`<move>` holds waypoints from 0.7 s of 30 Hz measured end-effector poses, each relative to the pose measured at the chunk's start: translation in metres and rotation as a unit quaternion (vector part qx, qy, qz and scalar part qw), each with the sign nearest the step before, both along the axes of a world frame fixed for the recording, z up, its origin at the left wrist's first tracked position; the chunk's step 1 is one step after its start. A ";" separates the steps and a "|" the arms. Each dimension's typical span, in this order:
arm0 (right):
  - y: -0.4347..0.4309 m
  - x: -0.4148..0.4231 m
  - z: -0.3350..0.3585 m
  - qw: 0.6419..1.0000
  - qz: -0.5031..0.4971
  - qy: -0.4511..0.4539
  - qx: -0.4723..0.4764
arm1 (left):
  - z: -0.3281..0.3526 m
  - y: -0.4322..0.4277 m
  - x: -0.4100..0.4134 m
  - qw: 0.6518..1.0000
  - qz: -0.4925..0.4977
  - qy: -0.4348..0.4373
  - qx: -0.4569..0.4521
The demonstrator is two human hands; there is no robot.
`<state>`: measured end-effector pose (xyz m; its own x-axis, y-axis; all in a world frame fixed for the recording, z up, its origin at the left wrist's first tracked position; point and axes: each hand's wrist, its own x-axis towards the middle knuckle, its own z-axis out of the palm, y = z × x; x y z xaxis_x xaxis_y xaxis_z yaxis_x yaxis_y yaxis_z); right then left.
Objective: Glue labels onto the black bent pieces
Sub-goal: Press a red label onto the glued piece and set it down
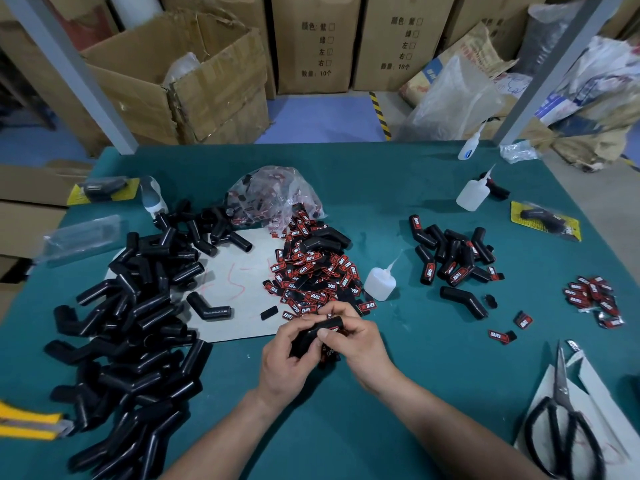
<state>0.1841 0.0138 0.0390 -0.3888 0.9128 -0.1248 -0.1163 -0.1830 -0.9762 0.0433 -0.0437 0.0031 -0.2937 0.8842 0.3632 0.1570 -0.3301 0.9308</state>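
Over the green table near its front middle, my left hand [285, 356] grips a black bent piece [313, 336]. My right hand [353, 336] holds the same piece from the right, its thumb pressing a red-and-black label [334, 330] onto it. A big heap of bare black bent pieces [138, 327] lies at the left. A pile of loose red-and-black labels [311, 271] spills from a plastic bag [273, 195] just beyond my hands. Labelled bent pieces [453, 258] are heaped at the right. A glue bottle [381, 282] stands beside the label pile.
Two more glue bottles [472, 194] [469, 147] stand at the far right. A small label cluster [594, 297] and scissors [562, 417] on white paper lie at the right. A yellow utility knife [31, 424] sits at the left edge. Cardboard boxes [180, 81] stand behind.
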 end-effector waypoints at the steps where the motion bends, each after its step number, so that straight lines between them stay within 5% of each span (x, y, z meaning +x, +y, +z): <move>1: 0.000 0.001 0.000 1.000 0.002 0.002 0.003 | 0.000 0.000 0.000 1.000 -0.005 0.007 0.002; 8: -0.001 -0.001 -0.003 0.999 -0.016 0.005 0.028 | 0.003 0.001 0.003 1.000 -0.010 0.021 0.014; 14: 0.025 0.010 0.006 0.997 0.058 0.019 -0.048 | 0.007 0.005 -0.003 0.991 0.076 -0.088 -0.072; 21: 0.027 0.014 0.002 0.993 0.061 -0.081 0.064 | 0.008 0.007 -0.002 0.979 0.046 -0.157 -0.119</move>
<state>0.1981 0.0406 0.0412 -0.4816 0.8726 -0.0814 0.0601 -0.0598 -0.9964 0.0411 -0.0365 0.0112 -0.4408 0.8972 0.0281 -0.1303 -0.0949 0.9869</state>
